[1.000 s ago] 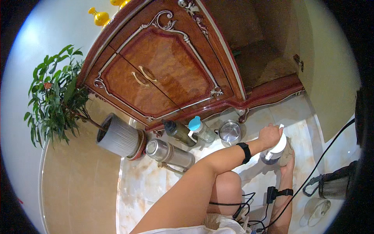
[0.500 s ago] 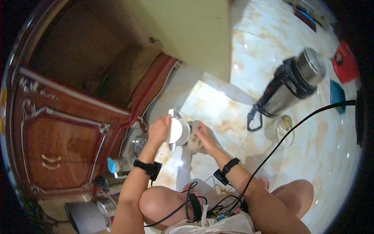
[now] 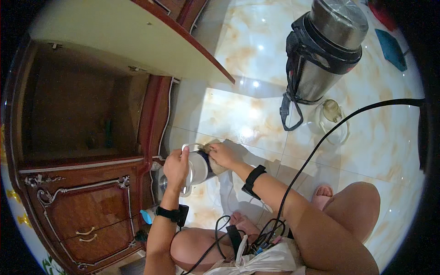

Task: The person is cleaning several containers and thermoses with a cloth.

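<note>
My left hand [image 3: 176, 168] is closed around the rim and handle side of a jug with a white top [image 3: 198, 168], tilted above the tiled floor. Its lower part looks dark and is partly covered. Pressed to the jug's right side is a beige cloth [image 3: 217, 167], pinched in the fingers of my right hand [image 3: 222, 155]. A glass vessel [image 3: 162, 182] stands beside the cabinet, mostly behind my left hand. My forearms wear black straps.
Left stands a carved wooden cabinet [image 3: 82, 206], its pale door [image 3: 119, 43] swung wide. A large steel flask [image 3: 316, 78] with a black strap and a clear jug [image 3: 337, 130] stand right. A blue-lidded container [image 3: 147, 216] sits near the cabinet; a black cable [image 3: 311, 156] crosses my right arm.
My view has shifted, so the cabinet door and flask appear higher. Both hands have moved slightly left with the jug, and the cloth now lies against the jug's side.
</note>
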